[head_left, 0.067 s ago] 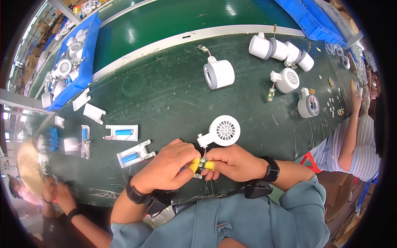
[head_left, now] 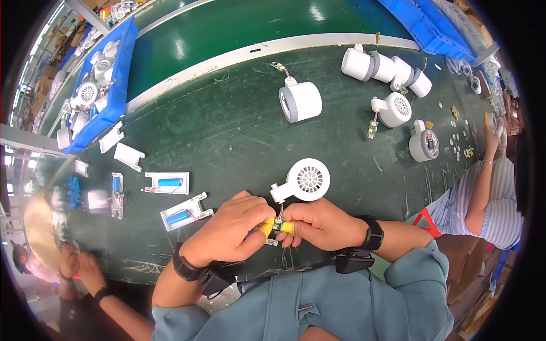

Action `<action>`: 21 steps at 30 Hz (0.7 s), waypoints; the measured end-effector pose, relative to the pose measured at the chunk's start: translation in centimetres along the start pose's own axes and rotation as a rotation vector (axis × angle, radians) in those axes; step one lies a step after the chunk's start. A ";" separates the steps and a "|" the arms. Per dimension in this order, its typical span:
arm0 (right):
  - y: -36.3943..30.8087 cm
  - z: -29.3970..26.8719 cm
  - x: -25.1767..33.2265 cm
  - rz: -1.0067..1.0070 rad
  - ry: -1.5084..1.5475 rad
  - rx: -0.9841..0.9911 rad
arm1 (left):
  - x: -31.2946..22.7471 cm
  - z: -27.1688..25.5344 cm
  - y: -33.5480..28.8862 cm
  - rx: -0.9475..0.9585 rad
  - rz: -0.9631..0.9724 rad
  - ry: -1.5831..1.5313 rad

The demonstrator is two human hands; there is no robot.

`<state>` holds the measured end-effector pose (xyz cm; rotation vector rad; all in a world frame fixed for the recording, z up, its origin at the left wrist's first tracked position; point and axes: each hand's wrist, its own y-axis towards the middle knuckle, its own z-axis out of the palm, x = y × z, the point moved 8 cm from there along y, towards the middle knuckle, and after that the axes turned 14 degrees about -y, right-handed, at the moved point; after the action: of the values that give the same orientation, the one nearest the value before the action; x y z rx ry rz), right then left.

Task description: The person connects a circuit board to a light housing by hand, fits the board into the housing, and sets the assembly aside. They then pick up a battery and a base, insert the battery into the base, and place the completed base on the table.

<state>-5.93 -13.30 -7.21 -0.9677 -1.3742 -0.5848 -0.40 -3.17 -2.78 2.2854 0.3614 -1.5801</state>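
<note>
My left hand [head_left: 236, 225] and my right hand [head_left: 326, 225] meet near the front edge of the table. Both are closed, with yellow finger covers on thumbs or fingertips pinching at a small green circuit board [head_left: 278, 224] from either side. Thin wires run from the board up to a white fan head [head_left: 307, 181] with a round slotted grille, which lies just beyond my fingers. Part of a white plastic piece [head_left: 272, 242] shows under my hands; the rest of it is covered. A bit of blue peeks out beside my left fingers, too hidden to name.
White handle shells with blue batteries [head_left: 178, 217] lie to the left. More white fan heads [head_left: 395, 109] stand at the right and back. A blue crate [head_left: 116, 94] of fans is at far left, another blue crate [head_left: 435, 34] at far right. Co-workers' arms [head_left: 480, 182] appear on both sides.
</note>
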 end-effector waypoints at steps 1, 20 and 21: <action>0.0 -0.1 0.1 -0.001 -0.012 -0.014 | -0.1 0.0 0.1 0.000 0.006 0.007; -1.2 0.0 2.9 -0.280 -0.021 0.075 | -0.8 -1.1 -1.7 -0.048 -0.167 -0.361; -1.6 0.1 2.8 -0.322 -0.022 0.108 | -1.7 -1.3 -1.9 -0.079 -0.178 -0.389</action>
<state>-6.91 -13.56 -4.10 -0.6713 -1.5779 -0.7331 -0.59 -0.96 -1.04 1.8731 0.5229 -2.0082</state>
